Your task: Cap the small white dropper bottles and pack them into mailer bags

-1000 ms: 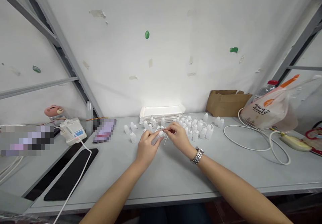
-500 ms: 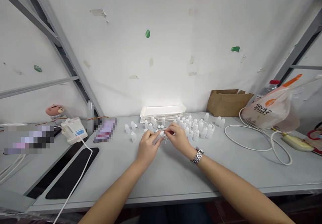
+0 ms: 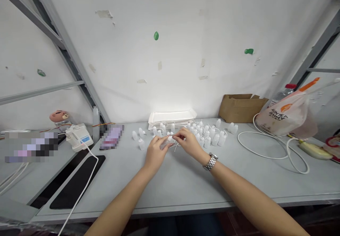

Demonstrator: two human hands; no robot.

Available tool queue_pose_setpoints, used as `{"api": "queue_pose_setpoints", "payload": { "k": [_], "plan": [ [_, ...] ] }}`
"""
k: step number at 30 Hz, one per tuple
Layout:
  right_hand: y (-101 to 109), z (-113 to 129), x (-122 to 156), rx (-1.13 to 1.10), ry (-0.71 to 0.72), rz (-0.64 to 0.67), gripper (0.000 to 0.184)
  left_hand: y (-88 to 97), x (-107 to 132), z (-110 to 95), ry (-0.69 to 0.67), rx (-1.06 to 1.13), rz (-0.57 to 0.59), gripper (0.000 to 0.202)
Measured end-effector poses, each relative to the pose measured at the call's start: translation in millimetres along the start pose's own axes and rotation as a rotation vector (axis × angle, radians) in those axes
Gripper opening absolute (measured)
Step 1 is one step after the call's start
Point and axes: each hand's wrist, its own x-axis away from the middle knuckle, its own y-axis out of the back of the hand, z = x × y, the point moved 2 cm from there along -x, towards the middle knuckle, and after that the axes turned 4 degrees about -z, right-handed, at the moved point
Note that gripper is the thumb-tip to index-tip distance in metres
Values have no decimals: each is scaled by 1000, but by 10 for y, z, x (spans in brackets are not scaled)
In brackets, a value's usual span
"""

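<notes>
A small translucent white squeeze bottle (image 3: 166, 143) lies tilted between the fingers of my left hand (image 3: 154, 154), which is closed round its body. The fingertips of my right hand (image 3: 189, 143) pinch at the bottle's narrow white top; the exact part between them is too small to make out. Just beyond the hands stand several white bottles, some with thin curved tubes, such as the bottle (image 3: 207, 142) on the right. To the left stand a few more, among them a bottle (image 3: 141, 144) near my left hand. Small white pieces behind my fingers are partly hidden.
White stacked trays (image 3: 172, 116) rest against the wall, with a cardboard box (image 3: 240, 108) to their right. A plastic bag (image 3: 283, 117), a looped white cable (image 3: 261, 157) and a banana (image 3: 315, 151) occupy the right side. Left are a phone (image 3: 111, 137) and a white adapter (image 3: 79, 137).
The bottle in my left hand now shows more of its body, its top turned toward my right fingers. My right hand has shifted slightly, still pinching at the top.
</notes>
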Motion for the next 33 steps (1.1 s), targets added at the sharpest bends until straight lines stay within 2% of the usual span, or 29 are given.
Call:
{"api": "queue_pose_setpoints", "payload": {
  "k": [4, 7, 10, 12, 18, 24, 26, 30, 33],
  "plan": [
    [35, 2, -32, -155, -169, 47, 24, 29, -59, 45, 96, 81, -32, 23],
    [-24, -21, -1, -221, -234, 120, 30, 5, -45, 61, 175, 137, -34, 37],
    [-106, -68, 40, -209, -213, 106, 25, -47, -3, 32, 192, 206, 30, 55],
    [-141, -104, 55, -201, -203, 60, 26, -64, 18, 9, 190, 216, 56, 56],
    [-74, -94, 37, -130, -100, -61, 26, -40, 10, -41, 130, 174, 54, 45],
    [48, -93, -5, 34, 10, -162, 21, -3, -14, -5, 52, 48, -75, 30],
    [41, -146, -13, 70, 8, -153, 21, -26, -9, 35, 58, -6, -20, 28],
    [-18, -259, -35, 121, 14, -112, 20, -94, 26, 84, 61, -136, 163, 19],
    [-64, -311, -93, 177, 43, -103, 20, -110, 44, 79, 50, -183, 190, 17]
  ]
}}
